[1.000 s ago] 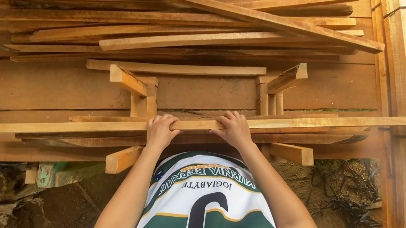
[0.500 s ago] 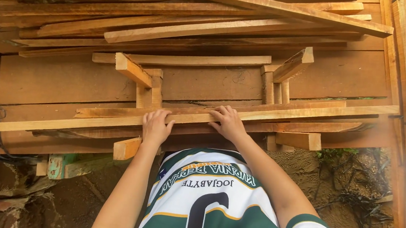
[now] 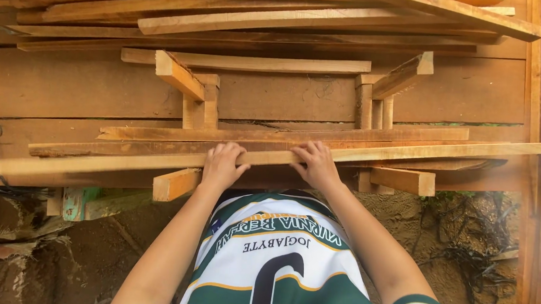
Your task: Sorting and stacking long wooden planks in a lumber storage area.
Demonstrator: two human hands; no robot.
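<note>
Looking down here: left hand (image 3: 223, 164) has its fingers curled over the long slat (image 3: 373, 150), right hand (image 3: 316, 164) gripping it just beside. The slat lies across the wood stack (image 3: 95, 93), running left to right. I'd keep both grips level and steady so the long ends don't sag. No containers in sight, only planks and dirt (image 3: 50, 257).

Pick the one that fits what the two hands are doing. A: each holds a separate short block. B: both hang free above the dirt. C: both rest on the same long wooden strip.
C: the left hand and right hand both grasp the same long wooden strip across the stack.
</note>
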